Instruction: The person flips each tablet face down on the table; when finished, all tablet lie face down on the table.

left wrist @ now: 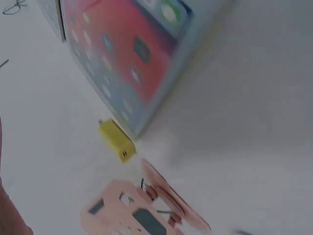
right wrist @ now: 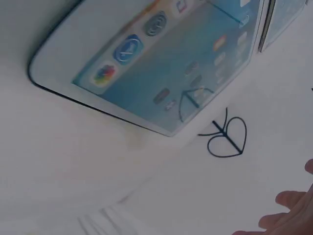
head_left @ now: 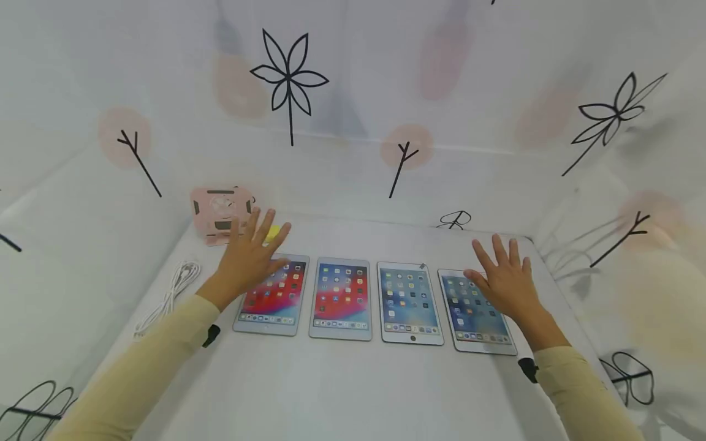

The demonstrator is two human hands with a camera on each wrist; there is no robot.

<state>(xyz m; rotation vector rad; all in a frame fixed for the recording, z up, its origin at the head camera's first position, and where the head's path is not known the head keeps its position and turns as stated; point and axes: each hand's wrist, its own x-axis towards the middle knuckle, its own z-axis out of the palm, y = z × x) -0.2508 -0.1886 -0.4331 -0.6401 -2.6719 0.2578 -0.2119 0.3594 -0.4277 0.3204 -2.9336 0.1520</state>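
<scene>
Your left hand (head_left: pixel 248 260) is spread flat, fingers straight and fanned apart, above the far end of the leftmost tablet (head_left: pixel 271 295). Whether the palm touches the screen cannot be determined from the head view. Your right hand (head_left: pixel 504 282) is likewise open with fingers splayed, over the far half of the rightmost tablet (head_left: pixel 477 313); contact with it cannot be confirmed either. Neither hand grips anything.

Four tablets lie face up in a row on the white table (head_left: pixel 342 392), screens lit. Between the two outer units sit the second tablet (head_left: pixel 341 298) and the third tablet (head_left: pixel 409 302), side by side with narrow gaps.

A yellow block (left wrist: pixel 116 140) lies just beyond the far edge of the leftmost tablet. A pink stand (head_left: pixel 219 212) sits farther back at the far left. A white cable (head_left: pixel 168 297) lies coiled at the left, apart from the tablets.
</scene>
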